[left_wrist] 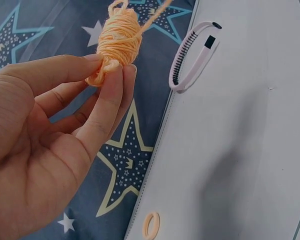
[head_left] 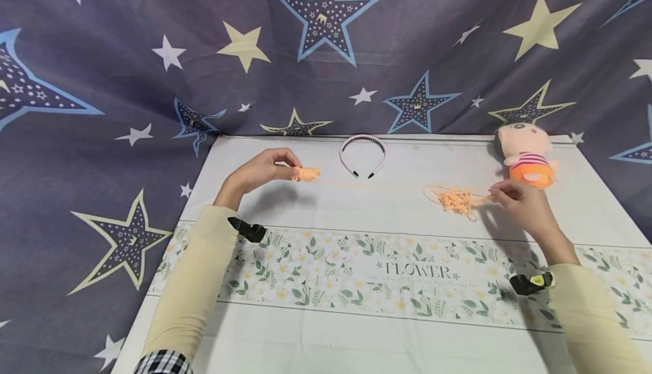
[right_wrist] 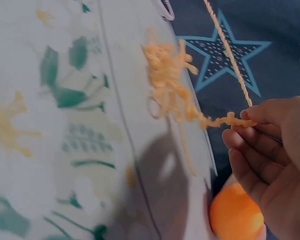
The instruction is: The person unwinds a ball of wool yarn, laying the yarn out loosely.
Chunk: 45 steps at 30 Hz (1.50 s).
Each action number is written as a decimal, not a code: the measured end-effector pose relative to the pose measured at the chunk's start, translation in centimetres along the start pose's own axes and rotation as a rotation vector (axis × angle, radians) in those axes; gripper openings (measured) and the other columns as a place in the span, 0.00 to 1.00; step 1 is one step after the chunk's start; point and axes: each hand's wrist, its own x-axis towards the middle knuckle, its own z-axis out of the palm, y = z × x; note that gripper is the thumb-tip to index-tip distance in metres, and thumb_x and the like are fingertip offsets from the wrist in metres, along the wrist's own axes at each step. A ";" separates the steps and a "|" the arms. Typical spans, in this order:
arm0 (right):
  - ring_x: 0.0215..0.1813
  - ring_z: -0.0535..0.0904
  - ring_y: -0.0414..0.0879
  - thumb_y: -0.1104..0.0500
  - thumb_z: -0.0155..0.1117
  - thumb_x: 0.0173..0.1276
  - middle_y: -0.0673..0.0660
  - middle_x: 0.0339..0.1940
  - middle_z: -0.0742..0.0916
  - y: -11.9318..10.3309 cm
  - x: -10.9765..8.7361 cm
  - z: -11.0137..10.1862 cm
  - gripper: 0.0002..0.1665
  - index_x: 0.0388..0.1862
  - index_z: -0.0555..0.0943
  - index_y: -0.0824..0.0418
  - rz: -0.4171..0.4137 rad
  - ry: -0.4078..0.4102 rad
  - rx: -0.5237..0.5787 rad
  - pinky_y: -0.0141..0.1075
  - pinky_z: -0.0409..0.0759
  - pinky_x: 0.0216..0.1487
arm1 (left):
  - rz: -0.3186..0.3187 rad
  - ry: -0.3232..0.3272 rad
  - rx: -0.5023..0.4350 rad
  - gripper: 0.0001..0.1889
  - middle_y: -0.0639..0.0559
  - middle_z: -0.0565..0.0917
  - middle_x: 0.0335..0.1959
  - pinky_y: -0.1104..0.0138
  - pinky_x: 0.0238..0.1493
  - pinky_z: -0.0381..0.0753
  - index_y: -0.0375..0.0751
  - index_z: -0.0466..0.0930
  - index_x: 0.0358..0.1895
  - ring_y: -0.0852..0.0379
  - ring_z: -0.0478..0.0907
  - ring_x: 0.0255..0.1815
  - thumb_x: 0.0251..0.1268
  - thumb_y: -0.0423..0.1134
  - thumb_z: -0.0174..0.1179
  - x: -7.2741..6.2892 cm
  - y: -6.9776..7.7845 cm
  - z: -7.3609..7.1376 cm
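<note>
In the head view my left hand (head_left: pixel 267 170) pinches a small wound bundle of orange yarn (head_left: pixel 307 174) by its end, above the table. The left wrist view shows thumb and fingertips on the bundle (left_wrist: pixel 119 37), with a strand leaving its top. A taut strand (right_wrist: pixel 230 55) runs across to my right hand (head_left: pixel 524 204), whose thumb and fingers pinch the yarn. From that pinch hangs a tangled, knotted clump of the same yarn (head_left: pixel 457 200). In the right wrist view a knotted length (right_wrist: pixel 220 121) joins clump (right_wrist: pixel 167 70) to fingertips.
A pale pink headband (head_left: pixel 363 138) lies at the back of the white table cover (head_left: pixel 326 340). The plush toy (head_left: pixel 527 150), in orange and striped purple, is behind my right hand. A small orange ring (left_wrist: pixel 151 226) lies near the table edge. A star-patterned curtain (head_left: pixel 153 12) hangs behind.
</note>
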 end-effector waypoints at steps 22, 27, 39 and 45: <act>0.33 0.75 0.34 0.61 0.59 0.69 0.61 0.36 0.86 -6.2 3.0 5.0 0.08 0.42 0.82 0.65 -0.139 -0.028 0.055 0.21 0.71 0.35 | 0.014 0.002 0.015 0.10 0.45 0.80 0.43 0.63 0.48 0.77 0.37 0.79 0.44 0.50 0.78 0.45 0.62 0.36 0.63 1.8 -2.0 0.1; 0.34 0.79 0.45 0.64 0.61 0.67 0.60 0.36 0.86 -9.3 4.1 7.8 0.07 0.41 0.82 0.65 -0.203 -0.051 0.136 0.24 0.74 0.36 | 0.028 -0.003 0.000 0.09 0.45 0.80 0.42 0.64 0.47 0.77 0.35 0.79 0.43 0.51 0.78 0.44 0.62 0.35 0.63 2.1 -2.1 0.5; 0.40 0.82 0.50 0.65 0.63 0.65 0.60 0.39 0.86 -17.2 5.5 15.3 0.10 0.45 0.81 0.68 -0.304 -0.233 0.339 0.41 0.82 0.46 | 0.018 -0.013 -0.002 0.10 0.46 0.80 0.42 0.63 0.48 0.77 0.34 0.78 0.45 0.52 0.78 0.43 0.63 0.33 0.60 2.4 -2.1 0.5; 0.41 0.82 0.48 0.63 0.63 0.66 0.59 0.41 0.86 -19.6 5.3 18.0 0.13 0.47 0.81 0.68 -0.364 -0.288 0.355 0.40 0.82 0.46 | 0.045 -0.017 -0.010 0.10 0.45 0.80 0.42 0.64 0.46 0.78 0.35 0.78 0.44 0.53 0.79 0.43 0.62 0.34 0.62 2.2 -2.1 0.4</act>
